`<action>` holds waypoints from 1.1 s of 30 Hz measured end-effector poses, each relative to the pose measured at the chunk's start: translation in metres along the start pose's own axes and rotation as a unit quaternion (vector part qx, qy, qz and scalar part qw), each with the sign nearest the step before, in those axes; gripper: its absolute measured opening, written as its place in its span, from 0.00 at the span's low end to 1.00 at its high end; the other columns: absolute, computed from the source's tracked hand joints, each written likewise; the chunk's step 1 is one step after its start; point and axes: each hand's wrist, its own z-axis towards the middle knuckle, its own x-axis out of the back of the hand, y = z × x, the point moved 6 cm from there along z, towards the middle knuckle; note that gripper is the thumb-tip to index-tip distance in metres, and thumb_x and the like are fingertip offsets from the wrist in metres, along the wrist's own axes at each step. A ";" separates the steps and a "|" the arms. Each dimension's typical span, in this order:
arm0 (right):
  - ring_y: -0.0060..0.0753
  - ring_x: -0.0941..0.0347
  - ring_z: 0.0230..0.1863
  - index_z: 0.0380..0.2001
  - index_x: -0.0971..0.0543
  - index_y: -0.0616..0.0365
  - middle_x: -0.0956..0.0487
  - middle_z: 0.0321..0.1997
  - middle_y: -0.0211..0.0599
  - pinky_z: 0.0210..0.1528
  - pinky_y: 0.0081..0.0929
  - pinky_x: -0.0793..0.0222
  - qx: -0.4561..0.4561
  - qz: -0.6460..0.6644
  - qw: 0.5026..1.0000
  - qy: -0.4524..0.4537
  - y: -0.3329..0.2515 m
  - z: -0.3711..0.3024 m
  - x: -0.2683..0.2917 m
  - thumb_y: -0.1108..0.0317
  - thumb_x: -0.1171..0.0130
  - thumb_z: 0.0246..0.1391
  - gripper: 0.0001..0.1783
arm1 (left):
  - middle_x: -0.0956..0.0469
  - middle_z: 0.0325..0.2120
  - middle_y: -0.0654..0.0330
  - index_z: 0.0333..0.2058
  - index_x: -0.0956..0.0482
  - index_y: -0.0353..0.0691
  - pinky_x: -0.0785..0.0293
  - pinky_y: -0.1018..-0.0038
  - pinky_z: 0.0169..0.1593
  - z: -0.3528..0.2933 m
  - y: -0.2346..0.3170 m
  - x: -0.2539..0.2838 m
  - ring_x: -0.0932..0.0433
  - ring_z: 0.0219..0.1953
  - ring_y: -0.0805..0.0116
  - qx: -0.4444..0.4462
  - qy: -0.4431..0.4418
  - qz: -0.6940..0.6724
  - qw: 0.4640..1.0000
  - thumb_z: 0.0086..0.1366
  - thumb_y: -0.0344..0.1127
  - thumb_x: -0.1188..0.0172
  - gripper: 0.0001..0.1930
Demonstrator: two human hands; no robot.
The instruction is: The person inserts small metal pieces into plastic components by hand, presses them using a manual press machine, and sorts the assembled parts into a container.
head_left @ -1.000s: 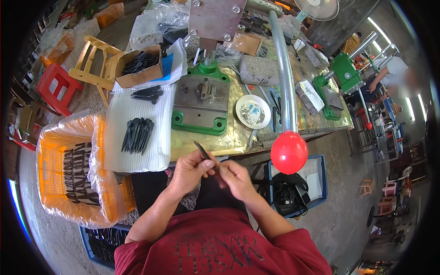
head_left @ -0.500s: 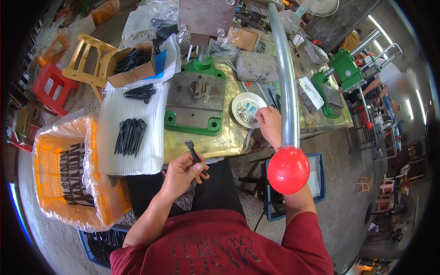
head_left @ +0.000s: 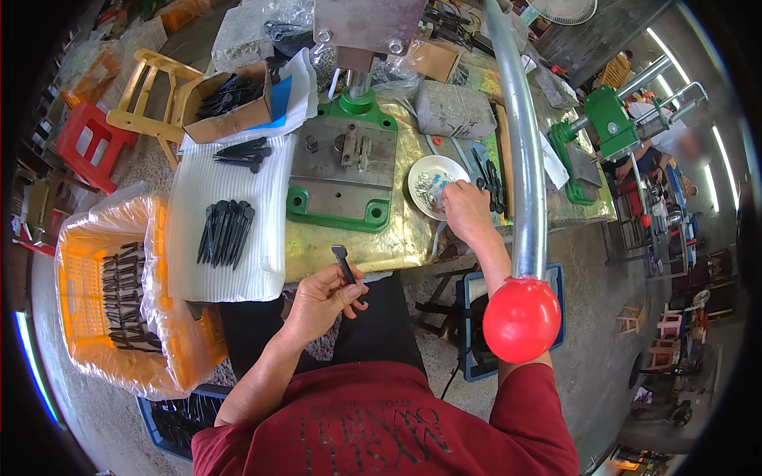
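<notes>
My left hand (head_left: 324,300) is closed round a black stake-like piece (head_left: 343,263), slim with a wider flat head that points up and away from me. In front of it stands a hand press with a green base (head_left: 343,219) and a steel bed, on which a small metal fixture (head_left: 354,149) is mounted. My right hand (head_left: 467,209) reaches into a white bowl (head_left: 414,184) of small silvery bits and something blue. Its fingertips are drawn together among the bits; whatever they pinch is too small to make out.
The press lever's red ball knob (head_left: 521,320) hangs over my right forearm. White foam sheet (head_left: 186,262) at left bears bunched black stakes (head_left: 226,232). Beside it are a carton (head_left: 230,103) and a lined orange crate (head_left: 75,293). Another press (head_left: 611,127) and a person are at right.
My right hand's fingers have moved further into the bowl, over the bits. My left hand keeps its hold on the black stake-like piece. The whole view has shifted slightly.
</notes>
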 end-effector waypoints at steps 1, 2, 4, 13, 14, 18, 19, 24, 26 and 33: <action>0.42 0.35 0.37 0.24 0.30 0.57 0.30 0.29 0.38 0.35 0.44 0.45 0.007 -0.007 1.000 -0.016 -0.004 0.001 0.002 0.72 0.53 0.43 0.03 | 0.27 0.26 0.58 0.37 0.33 0.35 0.29 0.84 0.23 0.000 -0.001 0.000 0.25 0.23 0.73 0.000 0.002 0.002 1.000 0.57 0.26 0.51 0.08; 0.42 0.35 0.37 0.24 0.30 0.57 0.30 0.29 0.38 0.35 0.44 0.45 0.008 -0.007 1.000 -0.017 -0.005 0.002 0.003 0.72 0.53 0.43 0.03 | 0.27 0.25 0.58 0.36 0.33 0.35 0.29 0.84 0.23 -0.001 -0.002 0.001 0.25 0.23 0.73 0.000 0.004 0.004 1.000 0.57 0.26 0.51 0.08; 0.43 0.35 0.38 0.26 0.31 0.59 0.30 0.31 0.40 0.35 0.45 0.45 0.010 -0.013 0.999 -0.043 -0.007 0.003 0.002 0.74 0.55 0.41 0.05 | 0.27 0.25 0.58 0.36 0.33 0.33 0.30 0.85 0.23 -0.001 0.000 -0.001 0.26 0.23 0.75 0.001 0.004 -0.008 1.000 0.57 0.27 0.50 0.08; 0.48 0.35 0.37 0.27 0.33 0.61 0.30 0.32 0.46 0.37 0.42 0.46 0.015 0.063 0.998 -0.003 0.001 0.002 0.006 0.74 0.57 0.42 0.06 | 0.28 0.24 0.59 0.36 0.32 0.32 0.31 0.86 0.23 -0.002 0.000 0.002 0.27 0.23 0.77 -0.004 0.013 -0.021 1.000 0.57 0.27 0.50 0.08; 0.49 0.35 0.36 0.28 0.34 0.61 0.30 0.31 0.48 0.37 0.41 0.46 -0.006 0.096 0.995 0.001 0.006 0.002 0.006 0.75 0.57 0.42 0.06 | 0.28 0.24 0.59 0.36 0.32 0.32 0.31 0.86 0.23 -0.002 0.000 0.002 0.27 0.23 0.77 -0.005 0.014 -0.017 1.000 0.57 0.27 0.50 0.08; 0.53 0.34 0.32 0.28 0.35 0.62 0.29 0.28 0.50 0.33 0.40 0.41 -0.069 0.280 0.957 -0.011 0.004 -0.002 0.012 0.74 0.57 0.46 0.04 | 0.27 0.25 0.58 0.36 0.33 0.34 0.29 0.85 0.23 -0.001 0.001 0.004 0.26 0.22 0.74 -0.014 0.020 -0.010 1.000 0.57 0.26 0.51 0.08; 0.49 0.32 0.29 0.28 0.36 0.62 0.30 0.26 0.48 0.29 0.36 0.38 -0.084 0.298 0.951 -0.002 0.008 -0.004 0.012 0.74 0.56 0.48 0.04 | 0.27 0.25 0.58 0.36 0.33 0.33 0.29 0.85 0.23 -0.001 0.002 0.003 0.26 0.22 0.74 -0.017 0.019 -0.009 1.000 0.57 0.26 0.51 0.08; 0.26 0.36 0.23 0.27 0.35 0.61 0.32 0.23 0.39 0.26 0.22 0.39 -0.162 0.466 0.869 0.046 0.016 -0.009 0.003 0.75 0.54 0.48 0.02 | 0.27 0.27 0.58 0.37 0.34 0.33 0.29 0.84 0.24 0.000 0.004 0.002 0.25 0.24 0.73 -0.021 0.018 -0.005 1.000 0.57 0.25 0.51 0.09; 0.20 0.39 0.22 0.29 0.35 0.60 0.32 0.23 0.32 0.25 0.17 0.41 -0.159 0.537 0.825 0.071 0.016 -0.011 0.001 0.77 0.54 0.48 0.04 | 0.27 0.28 0.58 0.38 0.34 0.33 0.29 0.84 0.25 0.000 0.006 0.002 0.25 0.25 0.73 -0.028 0.014 -0.009 0.999 0.56 0.25 0.51 0.10; 0.18 0.40 0.20 0.35 0.40 0.56 0.35 0.22 0.29 0.22 0.15 0.44 0.005 0.647 0.753 0.121 -0.035 -0.035 0.024 0.78 0.54 0.48 0.11 | 0.27 0.27 0.58 0.34 0.30 0.33 0.28 0.83 0.26 0.003 0.016 0.004 0.25 0.27 0.72 -0.056 0.032 -0.013 0.998 0.56 0.25 0.50 0.06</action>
